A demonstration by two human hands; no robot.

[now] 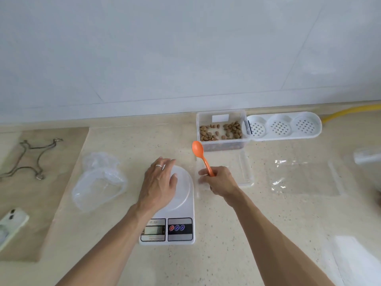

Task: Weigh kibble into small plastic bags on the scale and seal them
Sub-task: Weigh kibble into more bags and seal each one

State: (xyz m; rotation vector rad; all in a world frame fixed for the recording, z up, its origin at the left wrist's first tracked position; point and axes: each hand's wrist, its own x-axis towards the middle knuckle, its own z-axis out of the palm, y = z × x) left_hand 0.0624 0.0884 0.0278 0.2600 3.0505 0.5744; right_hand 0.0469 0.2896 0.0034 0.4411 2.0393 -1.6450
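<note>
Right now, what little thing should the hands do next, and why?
Probably lay a small bag on the scale first. The left hand rests flat on its bare platform, with no bag there that I can see. The right hand already holds the orange spoon in its grip, bowl empty, close to the kibble tub. Scooping likely comes after.

On the worktop (pixel 226 234) the scale (pixel 181 203) sits in front, the tub (pixel 221 129) of kibble (pixel 231 129) behind it to the right, a 3-well tray (pixel 284 125) right of the tub, and bags (pixel 99 178) left of the scale.
</note>
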